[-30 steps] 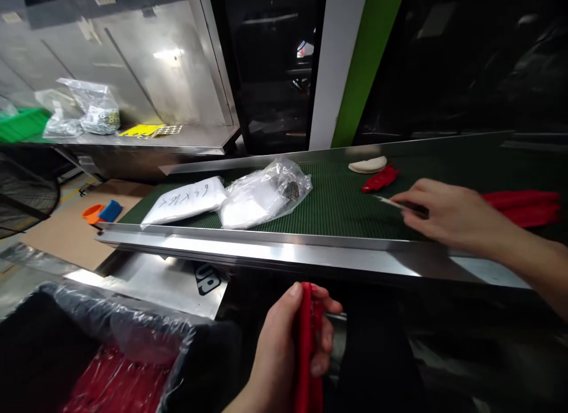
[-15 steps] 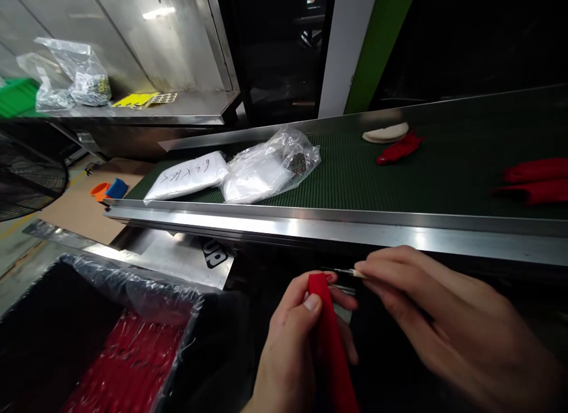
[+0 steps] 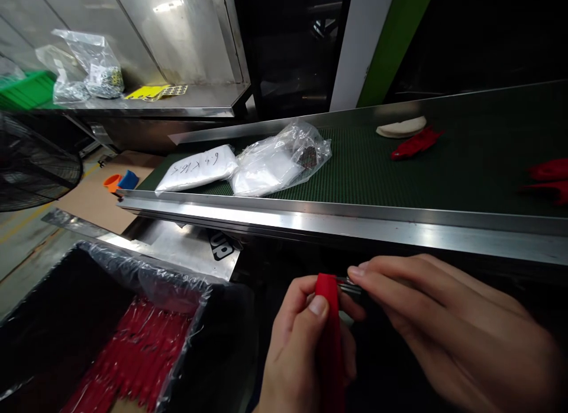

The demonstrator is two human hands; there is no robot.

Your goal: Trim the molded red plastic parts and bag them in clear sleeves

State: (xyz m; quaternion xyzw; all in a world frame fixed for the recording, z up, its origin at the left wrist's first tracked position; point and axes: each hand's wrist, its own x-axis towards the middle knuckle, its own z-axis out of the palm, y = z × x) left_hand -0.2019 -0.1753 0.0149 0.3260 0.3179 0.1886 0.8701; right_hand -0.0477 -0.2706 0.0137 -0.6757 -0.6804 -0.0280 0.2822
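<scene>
My left hand (image 3: 295,342) is closed around a long, smooth red piece (image 3: 329,336), held upright with the thumb pressed on its near face. Its lower part runs down out of the picture. My right hand (image 3: 448,324) pinches a thin metal tool (image 3: 349,286) with a narrow shiny shaft. That shaft meets the right side of the red piece near its top end. My fingers cover the rest of the tool, so its exact kind cannot be told.
A green conveyor belt (image 3: 355,170) carries a white packet (image 3: 197,167), a clear plastic bag (image 3: 279,164), a pale curved piece (image 3: 402,128) and red scraps (image 3: 417,144). A lined bin (image 3: 204,294) with several red pieces stands lower left. A fan (image 3: 39,164) is at left.
My right hand has moved left, bringing the metal tool from just off the red piece up against its side. The red piece now stands more upright. The whole view has shifted slightly.
</scene>
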